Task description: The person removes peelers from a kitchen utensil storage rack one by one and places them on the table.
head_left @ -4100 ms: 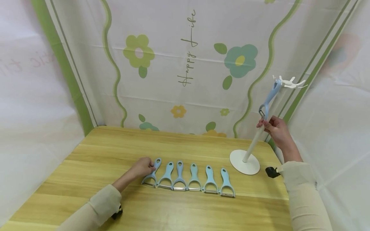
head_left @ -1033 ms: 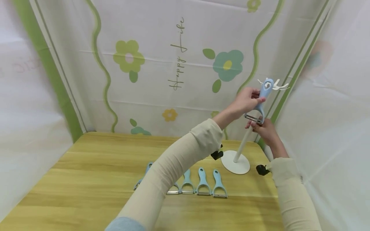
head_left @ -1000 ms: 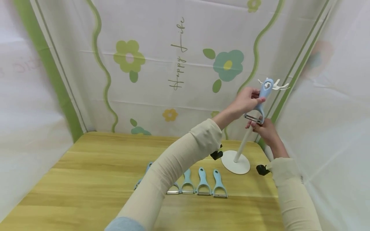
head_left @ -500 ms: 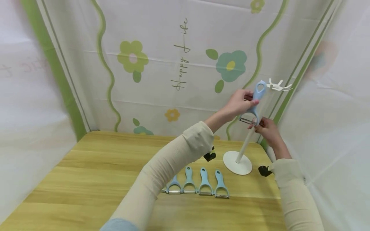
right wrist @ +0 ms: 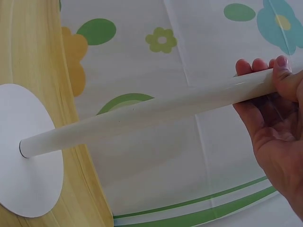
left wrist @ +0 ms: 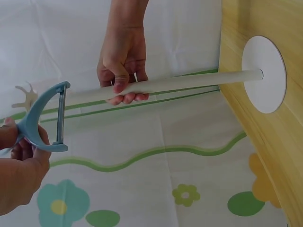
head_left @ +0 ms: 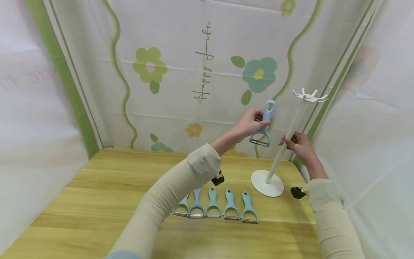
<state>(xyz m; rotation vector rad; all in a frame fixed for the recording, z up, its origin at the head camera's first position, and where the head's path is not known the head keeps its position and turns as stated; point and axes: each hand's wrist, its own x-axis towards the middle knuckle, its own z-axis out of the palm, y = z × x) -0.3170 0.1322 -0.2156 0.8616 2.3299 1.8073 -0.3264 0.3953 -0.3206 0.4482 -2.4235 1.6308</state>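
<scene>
A light blue Y-shaped peeler (head_left: 267, 115) hangs blade-down from my left hand (head_left: 247, 126), which pinches its handle left of the white stand. In the left wrist view the peeler's metal blade (left wrist: 61, 116) faces the stand's base. My right hand (head_left: 301, 148) grips the upright white pole (head_left: 277, 160) about midway; the right wrist view shows thumb and fingers round the pole (right wrist: 165, 116). Curved white hooks (head_left: 310, 97) top the stand, with no peeler on them. Several blue and green peelers (head_left: 229, 197) lie side by side on the table, the left end of their row hidden by my left sleeve.
The round white base (head_left: 258, 184) stands on the wooden table (head_left: 97, 187) near its back right corner. A flower-print curtain (head_left: 171, 90) rises behind the table, and white sheets hang at both sides. Black wrist devices (head_left: 297, 192) stick out from both sleeves.
A peeler hung on the hooks four seconds ago. My left hand left the table row, took hold of it at the hooks and has moved it left and down. My right hand stays on the pole.
</scene>
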